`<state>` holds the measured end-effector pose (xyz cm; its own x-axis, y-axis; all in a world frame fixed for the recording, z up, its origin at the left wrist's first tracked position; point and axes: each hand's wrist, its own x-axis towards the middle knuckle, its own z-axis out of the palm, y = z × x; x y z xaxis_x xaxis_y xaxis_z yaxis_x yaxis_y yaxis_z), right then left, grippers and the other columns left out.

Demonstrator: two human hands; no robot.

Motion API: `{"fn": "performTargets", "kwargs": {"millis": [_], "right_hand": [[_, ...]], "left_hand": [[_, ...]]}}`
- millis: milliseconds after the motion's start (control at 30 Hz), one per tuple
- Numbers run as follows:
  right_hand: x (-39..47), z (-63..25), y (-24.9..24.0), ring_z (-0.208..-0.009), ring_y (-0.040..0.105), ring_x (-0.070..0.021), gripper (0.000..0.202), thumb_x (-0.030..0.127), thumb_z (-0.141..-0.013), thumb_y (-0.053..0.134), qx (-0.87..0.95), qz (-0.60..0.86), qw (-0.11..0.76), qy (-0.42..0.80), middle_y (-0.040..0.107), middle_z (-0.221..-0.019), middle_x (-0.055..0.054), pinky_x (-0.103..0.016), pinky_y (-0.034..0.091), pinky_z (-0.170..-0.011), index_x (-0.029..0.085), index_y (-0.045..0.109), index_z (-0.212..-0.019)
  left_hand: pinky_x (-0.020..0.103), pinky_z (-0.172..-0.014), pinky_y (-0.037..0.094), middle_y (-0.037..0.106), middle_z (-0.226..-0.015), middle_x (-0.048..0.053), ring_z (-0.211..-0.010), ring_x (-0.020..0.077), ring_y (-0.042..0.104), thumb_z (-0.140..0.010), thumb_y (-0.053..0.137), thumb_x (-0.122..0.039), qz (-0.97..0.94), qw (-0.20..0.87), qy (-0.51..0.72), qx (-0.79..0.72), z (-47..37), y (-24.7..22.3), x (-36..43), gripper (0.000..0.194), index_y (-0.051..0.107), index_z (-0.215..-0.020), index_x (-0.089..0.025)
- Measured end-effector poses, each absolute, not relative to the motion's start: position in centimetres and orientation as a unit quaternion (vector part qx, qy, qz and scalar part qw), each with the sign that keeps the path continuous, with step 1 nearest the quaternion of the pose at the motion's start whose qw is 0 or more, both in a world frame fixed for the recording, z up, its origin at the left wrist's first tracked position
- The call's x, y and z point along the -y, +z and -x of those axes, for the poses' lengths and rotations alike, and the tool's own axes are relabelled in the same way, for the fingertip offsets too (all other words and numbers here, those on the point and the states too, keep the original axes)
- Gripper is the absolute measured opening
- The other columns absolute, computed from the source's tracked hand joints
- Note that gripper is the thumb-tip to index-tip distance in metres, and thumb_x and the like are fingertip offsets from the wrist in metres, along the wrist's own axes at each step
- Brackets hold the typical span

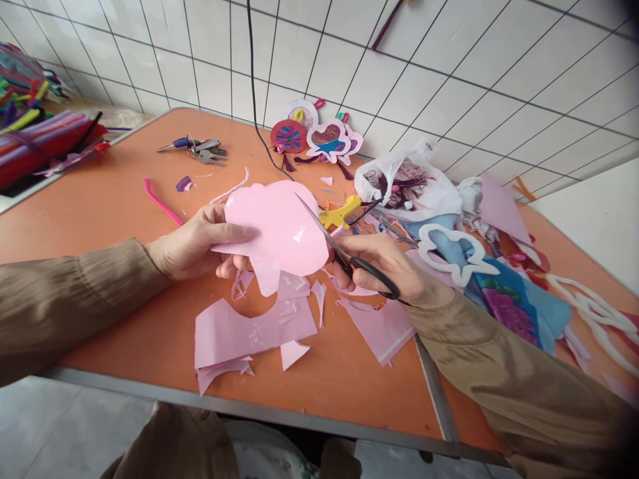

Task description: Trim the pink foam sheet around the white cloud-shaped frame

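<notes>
In the head view, my left hand (204, 241) pinches the left edge of a pink paper cutout (279, 229), thumb on top and fingers beneath. The cutout has a rounded, wavy outline with a tail-like piece pointing down. My right hand (379, 266) grips black-handled scissors (367, 267), their blades lying across the cutout's right part and pointing up to the left. Whether the blades pass over or through the paper I cannot tell. Below the cutout lie pink paper scraps (254, 332) with curved cut edges. Another scrap (382, 326) rests under my right wrist.
Keys (204, 150) lie at the back left of the orange table (124, 179). Round and flower-shaped ornaments (312, 136) lean near the tiled wall. A white plastic bag (439, 189), a yellow-handled tool (342, 211), a white flower-shaped frame (454, 253) and blue fabric (544, 303) crowd the right side.
</notes>
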<state>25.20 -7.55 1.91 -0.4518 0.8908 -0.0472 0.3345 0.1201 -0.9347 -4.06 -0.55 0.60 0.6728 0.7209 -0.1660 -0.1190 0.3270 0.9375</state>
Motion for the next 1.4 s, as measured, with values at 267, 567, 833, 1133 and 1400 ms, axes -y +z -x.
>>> {"fn": "performTargets", "kwargs": {"millis": [267, 567, 833, 1133, 1400], "right_hand": [[7.56, -25.23, 1.73, -0.064, 0.053, -0.0151, 0.040, 0.054, -0.081, 0.083, 0.679, 0.454, 0.285, 0.502, 0.061, -0.068, 0.001, -0.030, 0.040, -0.061, 0.020, 0.066, -0.093], [7.69, -25.32, 1.61, -0.063, 0.052, -0.0150, 0.033, 0.047, -0.081, 0.080, 0.668, 0.450, 0.289, 0.517, 0.061, -0.070, 0.000, -0.031, 0.038, -0.061, 0.020, 0.068, -0.095], [7.55, -25.49, 1.46, -0.065, 0.053, -0.0134, 0.030, 0.042, -0.083, 0.078, 0.681, 0.433, 0.292, 0.513, 0.061, -0.071, 0.002, -0.030, 0.038, -0.063, 0.017, 0.068, -0.098], [7.64, -25.48, 1.47, -0.063, 0.054, -0.0135, 0.041, 0.052, -0.081, 0.085, 0.662, 0.453, 0.293, 0.520, 0.061, -0.070, 0.001, -0.029, 0.038, -0.059, 0.017, 0.069, -0.095], [7.65, -25.38, 1.49, -0.061, 0.052, -0.0132, 0.042, 0.054, -0.083, 0.085, 0.648, 0.457, 0.292, 0.534, 0.059, -0.066, 0.001, -0.029, 0.040, -0.058, 0.017, 0.069, -0.093]], "left_hand": [[0.014, -0.032, 0.040, 0.063, -0.045, 0.005, -0.031, 0.0097, 0.053, -0.066, 0.099, -0.028, -0.510, 0.761, 0.278, -0.290, 4.04, 0.65, 0.63, 0.034, 0.072, -0.053, -0.013], [0.013, -0.032, 0.040, 0.062, -0.045, 0.005, -0.031, 0.0096, 0.053, -0.069, 0.098, -0.028, -0.514, 0.759, 0.281, -0.283, 4.05, 0.44, 0.48, 0.035, 0.071, -0.054, -0.013], [0.012, -0.032, 0.040, 0.064, -0.045, 0.003, -0.031, 0.0096, 0.055, -0.068, 0.101, -0.031, -0.514, 0.766, 0.271, -0.274, 4.22, 0.30, 0.28, 0.037, 0.072, -0.054, -0.012], [0.013, -0.032, 0.040, 0.065, -0.046, 0.003, -0.031, 0.0092, 0.054, -0.070, 0.100, -0.031, -0.515, 0.766, 0.273, -0.270, 4.26, 0.18, 0.20, 0.036, 0.073, -0.055, -0.013], [0.013, -0.033, 0.040, 0.065, -0.047, 0.003, -0.033, 0.0091, 0.054, -0.075, 0.097, -0.030, -0.516, 0.771, 0.270, -0.258, 4.42, -0.11, 0.00, 0.035, 0.072, -0.058, -0.012]]}}
